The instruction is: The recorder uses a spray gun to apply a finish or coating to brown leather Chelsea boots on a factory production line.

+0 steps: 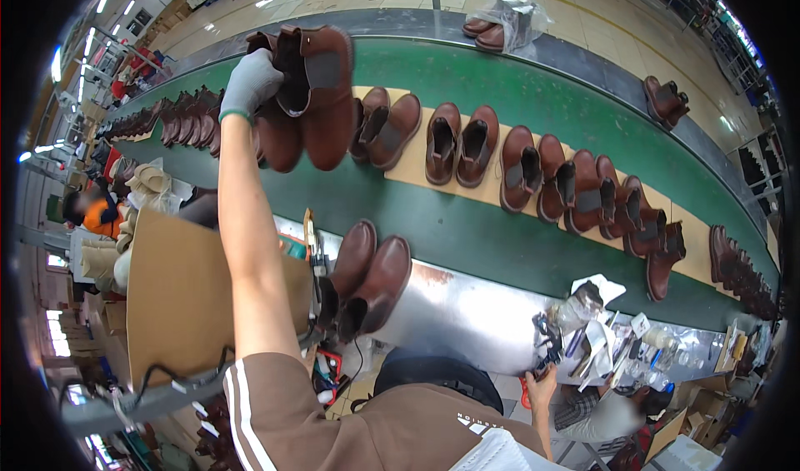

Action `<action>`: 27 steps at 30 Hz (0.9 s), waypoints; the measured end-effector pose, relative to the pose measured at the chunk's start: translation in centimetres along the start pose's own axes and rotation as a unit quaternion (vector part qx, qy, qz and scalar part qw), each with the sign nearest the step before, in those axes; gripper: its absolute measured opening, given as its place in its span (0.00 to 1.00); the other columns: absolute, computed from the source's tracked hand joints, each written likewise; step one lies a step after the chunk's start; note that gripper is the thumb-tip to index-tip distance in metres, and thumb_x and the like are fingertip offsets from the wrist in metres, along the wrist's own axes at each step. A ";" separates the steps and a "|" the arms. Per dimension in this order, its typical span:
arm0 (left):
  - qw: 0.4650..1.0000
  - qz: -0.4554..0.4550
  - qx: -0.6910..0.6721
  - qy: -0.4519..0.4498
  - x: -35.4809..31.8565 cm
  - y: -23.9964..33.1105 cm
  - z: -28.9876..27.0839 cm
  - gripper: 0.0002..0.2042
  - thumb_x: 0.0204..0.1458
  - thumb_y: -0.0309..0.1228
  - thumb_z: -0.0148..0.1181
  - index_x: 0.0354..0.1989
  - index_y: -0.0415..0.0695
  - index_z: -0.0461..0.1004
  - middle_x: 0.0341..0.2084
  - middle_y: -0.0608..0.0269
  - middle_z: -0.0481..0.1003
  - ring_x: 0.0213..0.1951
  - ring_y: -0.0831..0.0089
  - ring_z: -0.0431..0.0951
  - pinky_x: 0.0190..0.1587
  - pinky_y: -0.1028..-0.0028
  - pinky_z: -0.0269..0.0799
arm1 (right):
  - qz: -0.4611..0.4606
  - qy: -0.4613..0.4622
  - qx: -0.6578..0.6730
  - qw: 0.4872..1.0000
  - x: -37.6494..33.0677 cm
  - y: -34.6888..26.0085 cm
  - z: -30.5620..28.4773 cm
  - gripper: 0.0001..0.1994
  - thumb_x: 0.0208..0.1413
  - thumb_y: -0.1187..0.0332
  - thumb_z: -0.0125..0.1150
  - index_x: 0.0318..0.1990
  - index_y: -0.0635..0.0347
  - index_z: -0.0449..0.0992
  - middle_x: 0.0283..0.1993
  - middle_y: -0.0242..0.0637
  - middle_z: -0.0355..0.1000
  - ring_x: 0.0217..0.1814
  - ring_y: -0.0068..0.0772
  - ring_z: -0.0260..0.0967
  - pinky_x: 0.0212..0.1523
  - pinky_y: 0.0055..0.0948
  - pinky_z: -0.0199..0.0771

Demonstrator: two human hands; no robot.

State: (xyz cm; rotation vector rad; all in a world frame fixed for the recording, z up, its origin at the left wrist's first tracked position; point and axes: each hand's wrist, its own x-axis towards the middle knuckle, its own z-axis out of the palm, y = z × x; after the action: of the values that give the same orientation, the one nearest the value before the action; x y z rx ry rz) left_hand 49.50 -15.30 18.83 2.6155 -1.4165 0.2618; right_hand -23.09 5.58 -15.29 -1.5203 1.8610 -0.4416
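A pair of brown ankle boots (327,129) with dark elastic side panels is in my left hand (252,82), at the upper left over the green belt. That hand wears a grey-white glove, and its fingers close on the upper part of the boots. My bare right hand (542,385) is low at the right, by the bench edge. Its fingers curl beside a black object (547,342) and a red piece (525,393); what they grip is unclear. Another brown pair (379,283) stands on the metal bench between my arms.
Pairs of brown boots (475,142) line the cardboard strips on the green belt (400,62). Tools, bottles and plastic wrap (587,300) crowd the right bench. A cardboard sheet (179,296) stands by my left arm. A person (104,212) in orange is at far left, another (612,413) lower right.
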 end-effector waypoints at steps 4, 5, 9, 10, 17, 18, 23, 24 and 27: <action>0.990 -0.060 0.069 -0.109 9.0 -5.3 8.3 0.16 0.41 0.33 0.58 0.38 0.37 0.76 0.41 0.42 0.74 0.46 0.49 0.74 0.47 0.61 0.71 | 0.050 0.008 -0.011 0.999 0.2 -0.4 0.4 0.26 0.34 0.71 0.70 0.42 0.69 0.65 0.33 0.47 0.70 0.36 0.45 0.70 0.40 0.37 0.70; 0.987 -0.060 0.074 -0.127 10.4 -6.7 10.8 0.16 0.40 0.32 0.58 0.38 0.38 0.76 0.42 0.42 0.74 0.46 0.49 0.74 0.47 0.62 0.72 | 0.071 0.000 -0.032 0.997 0.3 -0.6 0.4 0.26 0.34 0.71 0.70 0.42 0.69 0.65 0.33 0.47 0.70 0.36 0.45 0.70 0.40 0.37 0.70; 0.966 -0.063 -0.031 -0.247 10.8 -10.9 20.5 0.20 0.35 0.38 0.70 0.36 0.38 0.78 0.39 0.42 0.76 0.43 0.51 0.76 0.46 0.62 0.71 | 0.113 -0.034 -0.094 0.989 0.4 -1.8 0.3 0.27 0.32 0.70 0.72 0.40 0.67 0.65 0.33 0.46 0.70 0.37 0.44 0.70 0.41 0.39 0.69; 0.968 -0.093 -0.026 -0.231 10.1 -11.1 22.6 0.19 0.37 0.38 0.67 0.37 0.39 0.77 0.40 0.42 0.75 0.44 0.50 0.76 0.47 0.61 0.71 | 0.090 -0.025 -0.083 0.992 0.5 -2.2 0.2 0.27 0.31 0.69 0.73 0.40 0.67 0.65 0.34 0.46 0.70 0.37 0.44 0.70 0.41 0.39 0.69; 0.981 0.045 -0.189 0.015 6.6 -1.4 25.6 0.19 0.40 0.44 0.60 0.24 0.36 0.77 0.26 0.40 0.75 0.32 0.50 0.77 0.38 0.59 0.73 | 0.146 -0.050 -0.073 0.985 1.1 -3.6 0.0 0.29 0.32 0.69 0.73 0.43 0.67 0.65 0.39 0.49 0.71 0.41 0.46 0.70 0.44 0.37 0.69; 0.979 0.036 -0.127 -0.155 5.3 0.9 25.7 0.21 0.38 0.47 0.61 0.26 0.36 0.78 0.30 0.40 0.76 0.36 0.53 0.78 0.40 0.61 0.74 | 0.154 -0.046 -0.110 0.981 1.3 -3.5 0.0 0.29 0.33 0.68 0.73 0.44 0.67 0.65 0.40 0.50 0.71 0.42 0.47 0.70 0.45 0.37 0.69; 0.965 0.012 -0.004 -0.263 1.1 5.0 24.5 0.12 0.45 0.33 0.55 0.36 0.44 0.78 0.34 0.49 0.78 0.38 0.54 0.79 0.42 0.62 0.75 | 0.140 -0.059 -0.102 0.983 0.9 -4.2 -0.9 0.33 0.34 0.62 0.74 0.46 0.70 0.65 0.40 0.53 0.71 0.42 0.49 0.71 0.45 0.40 0.69; 0.969 -0.005 -0.019 -0.247 0.6 4.8 23.4 0.11 0.45 0.32 0.54 0.35 0.44 0.78 0.33 0.49 0.78 0.38 0.54 0.79 0.41 0.61 0.75 | 0.132 -0.078 -0.136 0.979 0.5 -5.0 -1.6 0.34 0.34 0.60 0.74 0.47 0.70 0.65 0.40 0.54 0.71 0.42 0.51 0.70 0.44 0.41 0.69; 0.987 0.019 -0.045 -0.152 -3.3 4.6 17.6 0.09 0.43 0.30 0.54 0.31 0.42 0.77 0.30 0.47 0.77 0.35 0.52 0.78 0.38 0.59 0.74 | 0.053 -0.116 -0.379 0.916 -0.6 -9.2 -4.3 0.35 0.38 0.55 0.72 0.52 0.68 0.67 0.40 0.54 0.72 0.39 0.52 0.70 0.44 0.41 0.70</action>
State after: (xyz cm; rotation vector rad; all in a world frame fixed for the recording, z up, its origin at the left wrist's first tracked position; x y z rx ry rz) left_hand 45.29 -18.94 1.26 2.6404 -1.5263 -0.2019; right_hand -19.35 3.10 -6.12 -1.8264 2.0059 0.5687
